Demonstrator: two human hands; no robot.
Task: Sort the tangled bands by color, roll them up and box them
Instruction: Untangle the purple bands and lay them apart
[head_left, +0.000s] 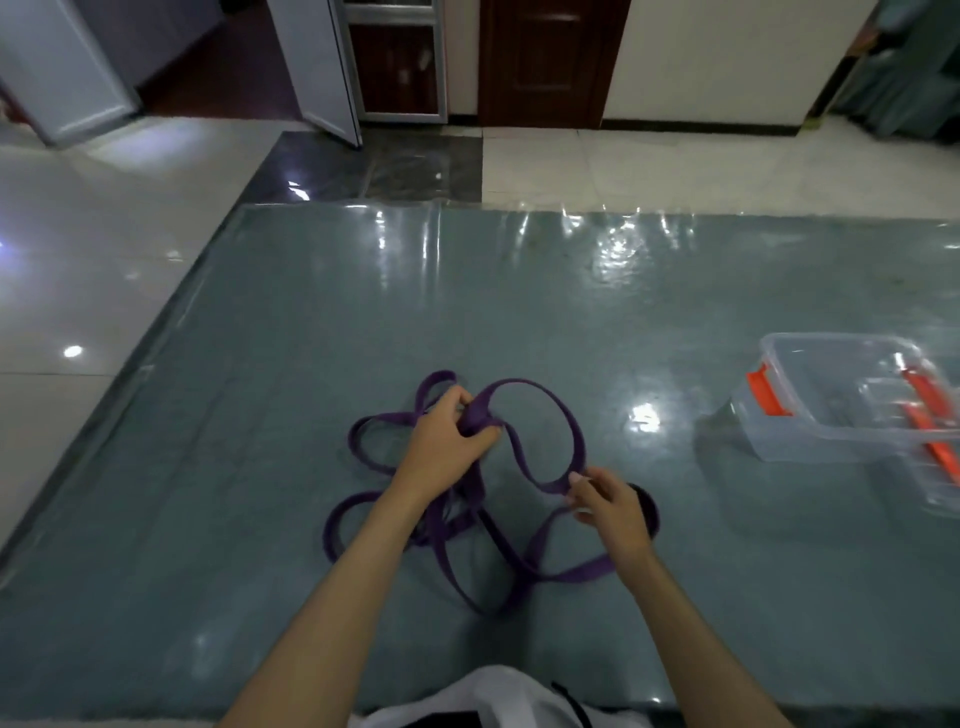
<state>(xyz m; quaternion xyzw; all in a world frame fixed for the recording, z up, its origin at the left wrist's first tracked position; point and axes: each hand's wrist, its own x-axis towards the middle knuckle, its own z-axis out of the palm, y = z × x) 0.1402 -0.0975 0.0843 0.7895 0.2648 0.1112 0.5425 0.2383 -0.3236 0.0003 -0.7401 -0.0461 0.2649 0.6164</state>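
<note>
Left hand (449, 441) gripped a gathered bunch of the tangled flat purple elastic band (545, 415), probably anchoring it. Right hand (610, 501) pinched one loop, likely to draw it free. Clear plastic box with orange latches (810, 415) sat well apart on the right, seemingly ready for rolled bands.

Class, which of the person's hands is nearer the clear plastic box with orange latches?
Right. The right hand is left of the clear plastic box; the left hand is farther left.

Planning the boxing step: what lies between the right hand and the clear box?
Head view: only bare table between the right hand and clear box.
</note>
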